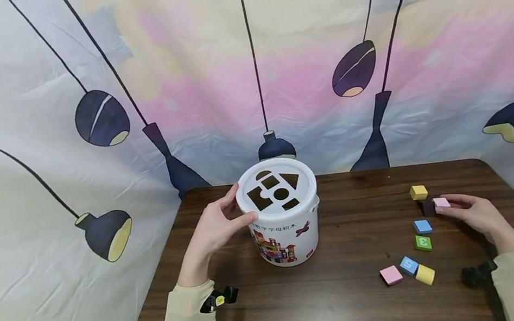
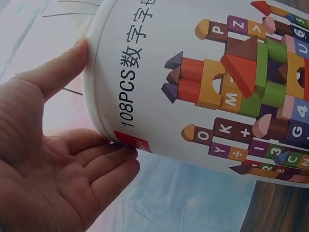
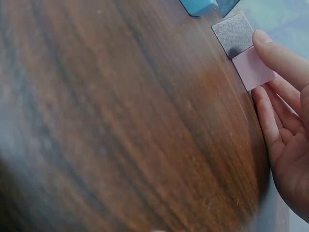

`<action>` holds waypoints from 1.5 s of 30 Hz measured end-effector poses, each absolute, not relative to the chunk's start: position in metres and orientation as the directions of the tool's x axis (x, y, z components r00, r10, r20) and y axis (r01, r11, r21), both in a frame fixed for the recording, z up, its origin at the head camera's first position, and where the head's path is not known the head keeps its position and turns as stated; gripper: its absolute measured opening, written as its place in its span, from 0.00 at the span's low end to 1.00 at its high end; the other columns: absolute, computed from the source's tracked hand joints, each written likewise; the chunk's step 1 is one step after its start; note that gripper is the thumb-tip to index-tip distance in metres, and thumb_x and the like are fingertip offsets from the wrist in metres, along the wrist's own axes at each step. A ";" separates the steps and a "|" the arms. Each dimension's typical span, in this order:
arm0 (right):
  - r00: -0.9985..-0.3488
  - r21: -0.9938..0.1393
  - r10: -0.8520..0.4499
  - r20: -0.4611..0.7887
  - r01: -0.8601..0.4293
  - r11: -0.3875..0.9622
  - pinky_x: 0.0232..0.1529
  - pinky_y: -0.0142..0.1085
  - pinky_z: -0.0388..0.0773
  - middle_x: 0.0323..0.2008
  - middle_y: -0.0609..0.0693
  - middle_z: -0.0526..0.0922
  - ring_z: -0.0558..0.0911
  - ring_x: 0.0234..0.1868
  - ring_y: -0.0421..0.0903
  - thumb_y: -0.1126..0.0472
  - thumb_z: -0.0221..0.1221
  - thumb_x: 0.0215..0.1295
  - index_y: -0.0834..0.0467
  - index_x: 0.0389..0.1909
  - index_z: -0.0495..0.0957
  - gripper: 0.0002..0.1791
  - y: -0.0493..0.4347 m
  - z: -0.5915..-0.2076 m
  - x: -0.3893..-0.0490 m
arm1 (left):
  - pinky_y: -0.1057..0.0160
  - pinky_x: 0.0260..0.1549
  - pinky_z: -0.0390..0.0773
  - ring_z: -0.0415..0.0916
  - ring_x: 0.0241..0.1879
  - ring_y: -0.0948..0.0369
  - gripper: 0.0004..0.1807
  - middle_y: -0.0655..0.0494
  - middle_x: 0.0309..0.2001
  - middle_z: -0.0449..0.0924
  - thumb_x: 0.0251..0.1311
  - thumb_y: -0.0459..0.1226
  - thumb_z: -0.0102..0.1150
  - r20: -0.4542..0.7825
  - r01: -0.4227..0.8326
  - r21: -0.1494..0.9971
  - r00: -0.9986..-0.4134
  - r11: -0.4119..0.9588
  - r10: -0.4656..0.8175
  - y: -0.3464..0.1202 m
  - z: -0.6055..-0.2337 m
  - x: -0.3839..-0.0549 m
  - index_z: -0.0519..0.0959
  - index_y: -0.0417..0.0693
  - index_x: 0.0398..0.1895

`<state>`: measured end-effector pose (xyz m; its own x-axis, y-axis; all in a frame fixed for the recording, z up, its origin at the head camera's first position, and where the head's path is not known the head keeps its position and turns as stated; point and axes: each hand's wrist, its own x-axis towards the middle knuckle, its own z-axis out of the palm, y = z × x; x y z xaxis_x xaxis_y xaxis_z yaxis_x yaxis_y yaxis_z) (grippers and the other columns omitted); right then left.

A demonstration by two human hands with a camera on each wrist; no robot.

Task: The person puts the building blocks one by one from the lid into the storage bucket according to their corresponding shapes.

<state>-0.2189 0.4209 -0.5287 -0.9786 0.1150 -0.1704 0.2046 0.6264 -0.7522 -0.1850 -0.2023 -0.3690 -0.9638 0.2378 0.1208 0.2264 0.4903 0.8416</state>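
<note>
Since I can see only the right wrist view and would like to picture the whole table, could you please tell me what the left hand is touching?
Observer: The left hand is touching the white bucket at its rim, thumb and fingers apart.

Operator: Thank you. Could you also tell me whether the lid has any openings?

Observer: Yes, several shapes are cut into it, including a triangular hole and a round hole.

Operator: That helps. Besides the pink block in the right hand, is there another?

Observer: Yes, a second pink block lies on the table, nearer the person, beside a blue block.
</note>
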 end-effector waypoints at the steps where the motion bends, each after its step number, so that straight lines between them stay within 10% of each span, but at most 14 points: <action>1: -0.977 -0.750 0.122 -0.174 0.212 0.627 0.65 0.74 0.64 0.73 0.84 0.57 0.64 0.68 0.77 0.34 0.63 0.73 0.75 0.77 0.60 0.54 0.420 -0.528 -0.220 | 0.47 0.71 0.71 0.66 0.76 0.51 0.52 0.52 0.82 0.60 0.63 0.49 0.78 0.123 0.228 0.842 -0.963 0.489 0.238 -0.203 -0.369 -0.185 0.60 0.47 0.85; 45: -0.977 -0.756 0.148 -0.154 0.213 0.619 0.62 0.76 0.65 0.73 0.84 0.58 0.61 0.69 0.80 0.32 0.59 0.75 0.75 0.77 0.61 0.54 0.425 -0.523 -0.216 | 0.49 0.68 0.75 0.71 0.73 0.52 0.51 0.50 0.81 0.63 0.63 0.46 0.79 0.143 0.245 0.840 -0.960 0.484 0.239 -0.202 -0.370 -0.190 0.61 0.45 0.84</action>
<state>-0.2162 0.4247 -0.5230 -0.9769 0.1484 -0.1536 0.2129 0.6190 -0.7560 -0.1903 -0.2016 -0.3704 -0.9605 0.2389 0.1430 0.2454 0.4841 0.8399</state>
